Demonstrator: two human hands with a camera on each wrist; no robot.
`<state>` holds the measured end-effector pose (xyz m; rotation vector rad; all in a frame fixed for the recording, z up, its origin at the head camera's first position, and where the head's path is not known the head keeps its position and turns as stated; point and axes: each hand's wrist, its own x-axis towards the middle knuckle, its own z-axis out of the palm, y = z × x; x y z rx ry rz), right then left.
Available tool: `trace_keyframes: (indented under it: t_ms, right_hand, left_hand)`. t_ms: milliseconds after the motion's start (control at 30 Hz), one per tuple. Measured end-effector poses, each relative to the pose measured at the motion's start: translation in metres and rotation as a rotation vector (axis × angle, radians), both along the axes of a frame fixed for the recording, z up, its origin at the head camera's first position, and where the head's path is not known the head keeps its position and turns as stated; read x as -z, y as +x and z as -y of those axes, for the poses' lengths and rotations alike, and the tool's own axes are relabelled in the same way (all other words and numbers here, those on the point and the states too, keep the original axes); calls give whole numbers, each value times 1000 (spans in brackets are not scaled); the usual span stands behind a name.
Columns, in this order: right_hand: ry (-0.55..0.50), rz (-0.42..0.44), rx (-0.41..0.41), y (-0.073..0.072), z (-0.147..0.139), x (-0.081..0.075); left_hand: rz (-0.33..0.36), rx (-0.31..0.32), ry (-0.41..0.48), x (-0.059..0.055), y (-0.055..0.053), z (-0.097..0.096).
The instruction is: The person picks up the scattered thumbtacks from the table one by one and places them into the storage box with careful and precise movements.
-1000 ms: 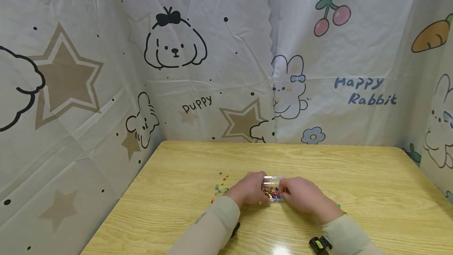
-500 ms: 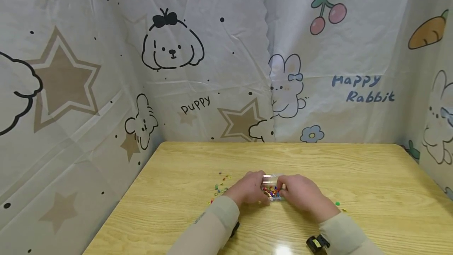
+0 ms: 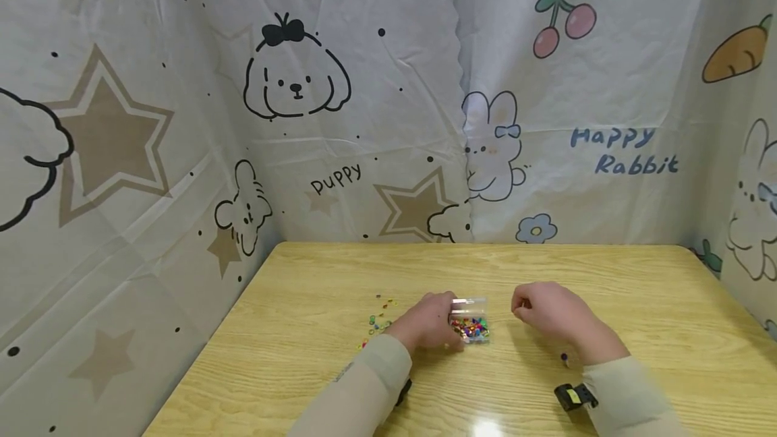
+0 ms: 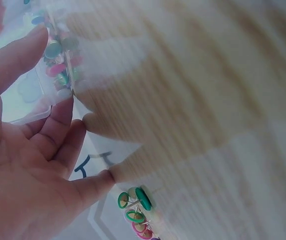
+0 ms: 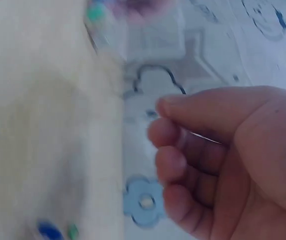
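A clear plastic box (image 3: 477, 339) stands on the table with its lid side raised, holding a pile of colourful thumbtacks (image 3: 470, 327). My left hand (image 3: 429, 321) grips the box at its left end; in the left wrist view, thumb and fingers lie on either side of its clear wall (image 4: 38, 95). Right of the box and apart from it, my right hand (image 3: 552, 309) is in the air. Its fingers (image 5: 171, 162) are loosely curled, the thumb near the index fingertip, and nothing shows between them. A dark blue thumbtack (image 3: 564, 357) lies below the right wrist.
Loose thumbtacks (image 3: 373, 320) are scattered on the wooden table (image 3: 315, 275) left of the left hand; green and pink ones (image 4: 135, 216) show close to its little finger. A printed cloth (image 3: 388, 86) hangs behind and beside the table.
My right hand has left the box and moved right. The pile in the box shows fully now, and the dark blue thumbtack has come into view. My left hand stays on the box.
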<state>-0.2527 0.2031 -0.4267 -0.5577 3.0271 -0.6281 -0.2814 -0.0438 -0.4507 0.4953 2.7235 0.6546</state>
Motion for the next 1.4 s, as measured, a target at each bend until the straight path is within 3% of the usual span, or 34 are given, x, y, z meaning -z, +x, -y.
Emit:
trace_keyframes:
  t_ms: [233,633,1100,1400]
  right_hand:
    - [-13,110,10,2,-39,-6]
    - [-4,322,71,6,-55,0]
    - [-1,278,83,2,-57,15]
    - [28,206,69,3,-43,11]
  left_hand:
    - [-9,7,-6,1,-1,1]
    - [-20,17,-37,1,-1,-1]
    - [-5,7,-10,-2,1,1]
    - [-10,10,-16,0,0,0]
